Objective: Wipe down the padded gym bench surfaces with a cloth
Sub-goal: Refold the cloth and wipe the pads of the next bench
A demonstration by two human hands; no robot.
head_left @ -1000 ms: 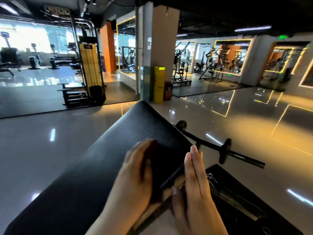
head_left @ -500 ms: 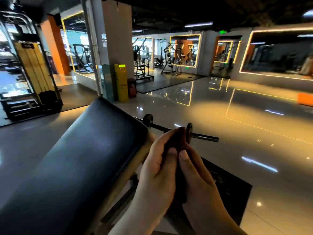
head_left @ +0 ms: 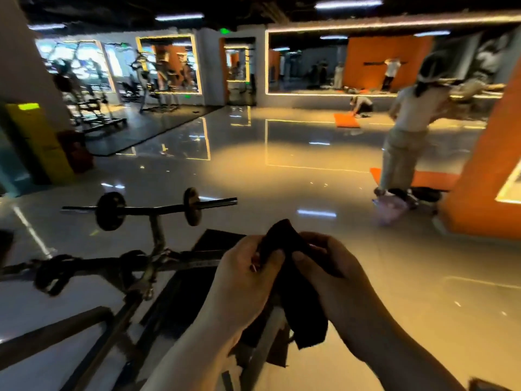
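A dark cloth (head_left: pixel 296 300) hangs between both my hands in front of me, low in the middle of the view. My left hand (head_left: pixel 242 280) pinches its left edge and my right hand (head_left: pixel 332 275) pinches its right side near the top. The cloth droops down past my wrists. The padded bench surface is out of view; only the bench's metal frame (head_left: pixel 118 266) and its plate-holder bar (head_left: pixel 149 208) show at the lower left.
A black floor mat (head_left: pixel 194 280) lies under the frame. A person (head_left: pixel 406 131) stands at the right beside an orange pillar (head_left: pixel 490 170), with an orange mat (head_left: pixel 423 179) at their feet. Glossy floor stretches ahead; gym machines (head_left: pixel 95 103) stand at the far left.
My view has swung right, so the black bench pad has left the frame. Both hands have lifted the cloth off the pad and now hold it spread between them.
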